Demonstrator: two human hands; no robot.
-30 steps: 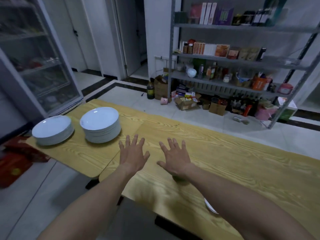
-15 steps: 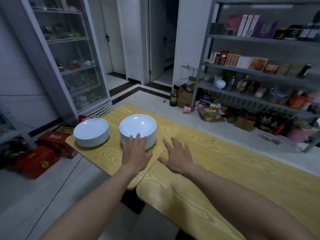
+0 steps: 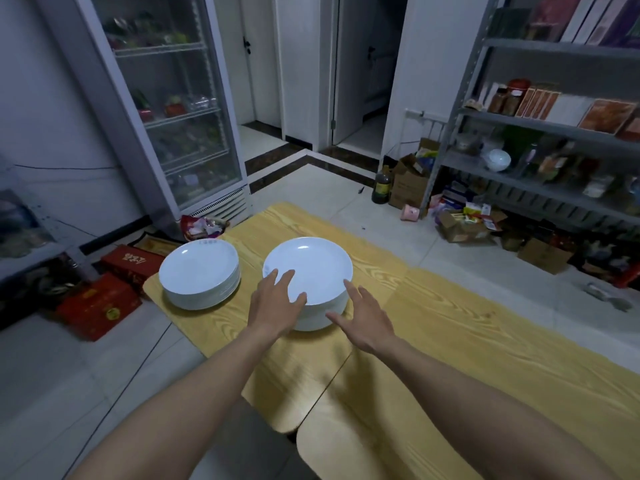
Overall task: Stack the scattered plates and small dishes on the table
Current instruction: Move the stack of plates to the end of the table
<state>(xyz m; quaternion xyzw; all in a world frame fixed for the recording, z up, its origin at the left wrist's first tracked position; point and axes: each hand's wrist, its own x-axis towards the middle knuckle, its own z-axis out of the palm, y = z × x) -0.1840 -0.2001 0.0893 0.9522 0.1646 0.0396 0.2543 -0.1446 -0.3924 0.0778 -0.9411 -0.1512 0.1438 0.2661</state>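
Two stacks of white plates sit at the far left end of the wooden table (image 3: 450, 327); the taller stack (image 3: 308, 271) is the one closer to the hands, the lower stack (image 3: 199, 275) just to its left. Left hand (image 3: 275, 306) lies flat over the tall stack's near rim with fingers spread; right hand (image 3: 363, 320) is open beside its right edge, gripping nothing.

Two stacks of plates, left stack (image 3: 200, 271) and right stack (image 3: 308, 268), both plain white with a faint bluish cast. Table (image 3: 450, 341) yellow-tan with darker brown wood-grain swirls. Floor (image 3: 69, 375) pale grey tiles, dark brown border strip near the doorway. Boxes (image 3: 100, 303) on floor red with gold print. Shelf rack (image 3: 540, 126) grey metal. Bottle (image 3: 382, 187) dark olive.
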